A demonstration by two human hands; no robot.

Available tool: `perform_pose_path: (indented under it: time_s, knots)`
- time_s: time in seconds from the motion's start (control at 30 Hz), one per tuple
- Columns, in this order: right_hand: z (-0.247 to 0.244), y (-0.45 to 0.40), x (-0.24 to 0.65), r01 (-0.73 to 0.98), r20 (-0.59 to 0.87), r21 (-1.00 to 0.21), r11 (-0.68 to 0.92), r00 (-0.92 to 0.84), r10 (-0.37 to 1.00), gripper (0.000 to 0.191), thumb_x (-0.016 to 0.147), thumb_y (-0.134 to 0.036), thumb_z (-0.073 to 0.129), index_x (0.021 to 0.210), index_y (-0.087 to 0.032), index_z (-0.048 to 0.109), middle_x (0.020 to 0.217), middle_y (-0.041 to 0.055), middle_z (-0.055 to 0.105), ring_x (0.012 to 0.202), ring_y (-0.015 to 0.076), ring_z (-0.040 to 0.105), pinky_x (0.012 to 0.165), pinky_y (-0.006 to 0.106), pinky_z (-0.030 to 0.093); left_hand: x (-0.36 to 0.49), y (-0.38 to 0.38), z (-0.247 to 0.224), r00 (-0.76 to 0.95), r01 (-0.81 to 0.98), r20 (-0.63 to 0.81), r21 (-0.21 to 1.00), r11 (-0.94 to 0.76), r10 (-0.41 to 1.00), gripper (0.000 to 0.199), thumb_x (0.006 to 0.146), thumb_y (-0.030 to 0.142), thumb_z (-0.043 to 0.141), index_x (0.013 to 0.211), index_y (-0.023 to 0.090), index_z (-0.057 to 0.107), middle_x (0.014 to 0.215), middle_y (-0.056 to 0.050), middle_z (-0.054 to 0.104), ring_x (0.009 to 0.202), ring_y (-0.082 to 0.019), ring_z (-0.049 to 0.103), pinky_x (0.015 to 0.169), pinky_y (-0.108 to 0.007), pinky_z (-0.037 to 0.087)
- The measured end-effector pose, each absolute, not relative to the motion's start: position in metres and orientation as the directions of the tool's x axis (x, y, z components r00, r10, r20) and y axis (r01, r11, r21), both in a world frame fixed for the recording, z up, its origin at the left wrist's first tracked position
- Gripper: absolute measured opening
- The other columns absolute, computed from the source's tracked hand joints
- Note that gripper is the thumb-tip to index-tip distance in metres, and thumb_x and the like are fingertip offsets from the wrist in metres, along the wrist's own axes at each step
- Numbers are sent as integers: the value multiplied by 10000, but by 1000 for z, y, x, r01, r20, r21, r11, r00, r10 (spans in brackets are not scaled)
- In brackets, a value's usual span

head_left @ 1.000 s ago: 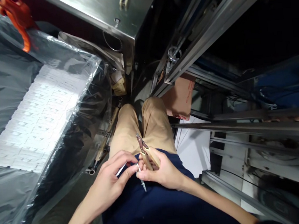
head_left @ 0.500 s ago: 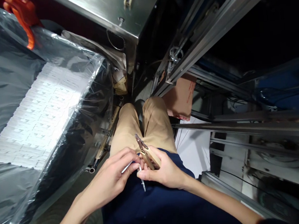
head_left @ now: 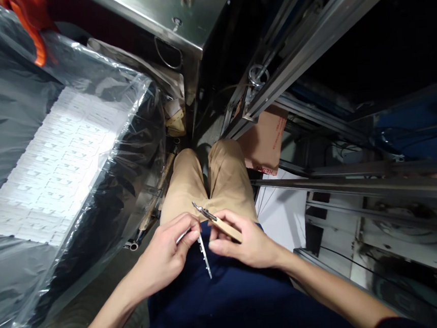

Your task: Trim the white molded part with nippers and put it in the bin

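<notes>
right hand point(head_left: 248, 240) now apart from left hand point(head_left: 172, 247), pliers point(head_left: 224, 227) tilted flatter

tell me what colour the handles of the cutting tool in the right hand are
Pale tan handles, best seen in the head view.

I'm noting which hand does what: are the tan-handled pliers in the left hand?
No, the right hand holds the tan-handled pliers, while the left hand pinches a thin white part.

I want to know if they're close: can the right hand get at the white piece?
Probably yes: the right hand is near the white piece, nothing visible between them, though holding pliers leaves it less free.
</notes>
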State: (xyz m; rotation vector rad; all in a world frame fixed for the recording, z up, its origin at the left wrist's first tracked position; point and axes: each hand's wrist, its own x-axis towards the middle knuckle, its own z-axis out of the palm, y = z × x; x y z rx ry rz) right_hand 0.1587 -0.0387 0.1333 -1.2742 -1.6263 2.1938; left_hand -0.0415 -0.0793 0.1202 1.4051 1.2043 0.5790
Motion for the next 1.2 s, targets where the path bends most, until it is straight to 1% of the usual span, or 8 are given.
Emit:
perform_pose_path:
  time_s: [0.07, 0.17, 0.3, 0.67, 0.8, 1.0, 1.1, 1.2]
  knots:
    - [140, -25, 173, 530, -505, -837, -137, -650, 568, 424, 786, -439, 594, 1126, -203, 503, 972, 36, 588, 820, 145, 534, 745, 292, 421, -43, -79, 120, 346, 341, -313, 920, 193, 884, 179, 916, 246, 394, 761, 196, 469, 769, 6, 529, 708, -134, 494, 662, -243, 372]
    - [152, -6, 189, 656, -471, -717, 238, -707, 528, 432, 769, -430, 601, 1133, -209, 530, 996, 46, 592, 897, 184, 523, 792, 330, 385, -42, -78, 120, 336, 356, -347, 908, 222, 876, 191, 915, 276, 389, 770, 192, 481, 758, 6, 537, 691, -139, 494, 650, -252, 368]
    - [165, 9, 191, 667, -507, -574, 475, -745, 433, 411, 763, -394, 580, 1123, -200, 532, 925, 50, 581, 847, 192, 507, 756, 338, 363, -39, -75, 122, 337, 357, -375, 900, 251, 864, 229, 917, 300, 362, 747, 191, 469, 719, 4, 524, 659, -147, 479, 632, -264, 366]
    - [173, 27, 179, 563, -522, -514, 647, -804, 285, 413, 776, -424, 542, 1110, -182, 543, 849, 51, 551, 758, 185, 489, 691, 316, 347, -38, -76, 125, 338, 353, -389, 897, 268, 857, 209, 908, 270, 390, 721, 193, 444, 672, 36, 486, 619, -123, 443, 596, -241, 341]
    - [178, 35, 176, 510, -522, -498, 701, -822, 228, 311, 772, -393, 533, 1002, -189, 579, 780, 39, 539, 699, 172, 488, 637, 294, 329, -35, -73, 125, 344, 351, -395, 896, 273, 852, 213, 908, 271, 388, 718, 193, 443, 668, 37, 482, 617, -124, 439, 595, -242, 338]
    - [180, 47, 168, 425, -523, -472, 772, -840, 143, 187, 731, -334, 564, 864, -204, 584, 649, 3, 520, 548, 128, 435, 498, 260, 200, -32, -73, 124, 356, 364, -411, 888, 280, 839, 219, 904, 290, 391, 720, 191, 456, 647, 40, 468, 604, -125, 427, 581, -246, 330]
    - [174, 51, 169, 443, -518, -490, 751, -841, 159, 141, 719, -325, 584, 797, -208, 574, 554, -29, 472, 478, 101, 372, 479, 259, 156, -35, -75, 123, 357, 344, -423, 888, 305, 833, 222, 903, 304, 395, 724, 191, 460, 645, 41, 465, 597, -123, 415, 572, -247, 323]
    - [163, 50, 176, 566, -560, -572, 594, -798, 222, 187, 751, -379, 581, 781, -194, 569, 523, -43, 457, 461, 85, 358, 471, 244, 183, -39, -77, 120, 355, 291, -450, 886, 361, 819, 222, 904, 326, 404, 738, 191, 463, 678, 31, 491, 630, -129, 434, 595, -253, 332]
